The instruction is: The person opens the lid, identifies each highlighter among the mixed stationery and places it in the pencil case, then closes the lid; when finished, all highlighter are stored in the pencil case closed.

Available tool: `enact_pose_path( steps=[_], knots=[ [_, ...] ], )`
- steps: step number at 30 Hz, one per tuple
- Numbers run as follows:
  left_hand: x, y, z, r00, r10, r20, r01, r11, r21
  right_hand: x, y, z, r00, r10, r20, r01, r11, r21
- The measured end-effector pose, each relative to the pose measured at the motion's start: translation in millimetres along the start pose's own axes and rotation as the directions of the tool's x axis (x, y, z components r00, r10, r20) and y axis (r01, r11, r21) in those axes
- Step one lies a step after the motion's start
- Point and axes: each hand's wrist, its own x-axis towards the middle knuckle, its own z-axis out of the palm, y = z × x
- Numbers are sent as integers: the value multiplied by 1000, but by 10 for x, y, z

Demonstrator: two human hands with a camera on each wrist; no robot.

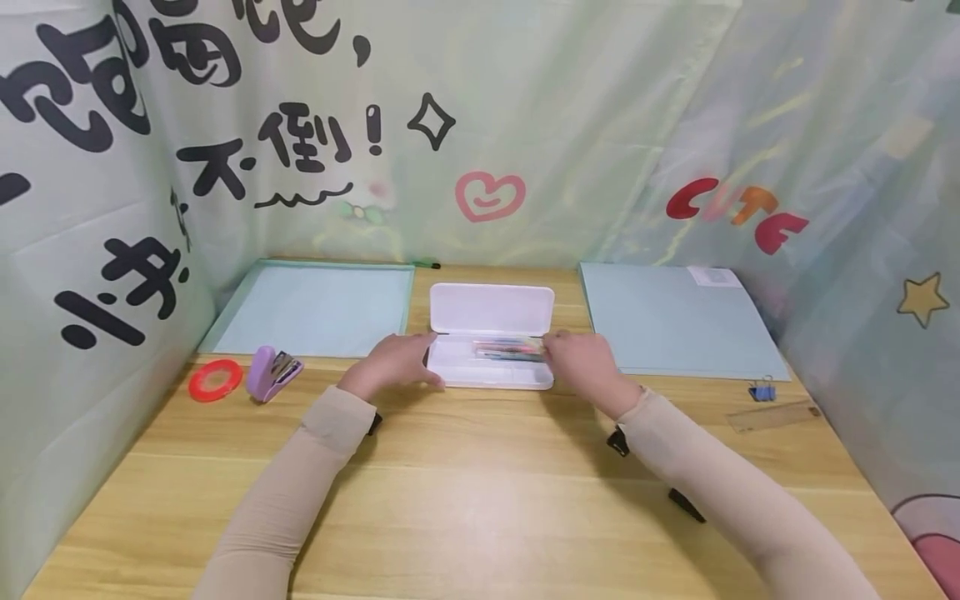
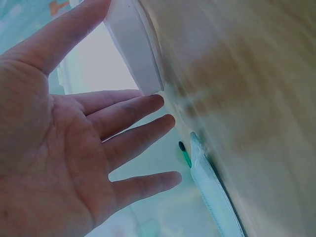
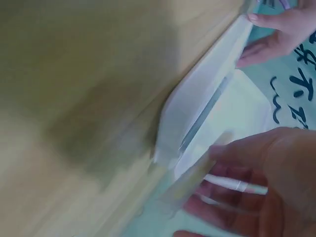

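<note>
A white pencil case (image 1: 491, 310) lies on the table with its lid raised at the back. My left hand (image 1: 393, 364) is at the case's left end, thumb and fingers spread and straight; the left wrist view shows its palm (image 2: 69, 143) bare, beside the case corner (image 2: 136, 49). Several slim pens (image 1: 510, 350) lie over the right part of the case. My right hand (image 1: 588, 367) grips their right ends. In the right wrist view a blurred, translucent yellowish piece (image 3: 190, 182) is under the thumb, and a white pen (image 3: 232, 183) shows behind it.
Pale blue folders lie at the back left (image 1: 322, 308) and back right (image 1: 675, 325). At left are a red tape roll (image 1: 215, 381) and a purple stapler (image 1: 270, 375). A blue binder clip (image 1: 762, 390) and a clear ruler (image 1: 772, 416) lie at right. Printed curtains surround the table.
</note>
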Motion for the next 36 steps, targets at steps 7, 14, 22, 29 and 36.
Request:
enact_pose_path(
  steps=[7, 14, 22, 29, 36],
  knots=[
    [28, -22, 34, 1000, 6, -8, -6, 1000, 26, 383, -206, 142, 986, -166, 4, 166, 984, -69],
    [43, -4, 46, 1000, 4, -8, -4, 1000, 27, 434, -264, 208, 980, -185, 68, 192, 976, -104],
    [30, -38, 37, 1000, 0, -17, 0, 1000, 27, 392, -258, 181, 983, -159, 96, 167, 983, -82],
    [34, -37, 40, 1000, -3, -16, 4, 1000, 31, 222, -143, 60, 990, -138, 39, 138, 990, -10],
    [27, -33, 40, 1000, 9, -20, -9, 1000, 23, -58, 63, -47, 1000, -16, -2, 16, 1000, 1]
  ],
)
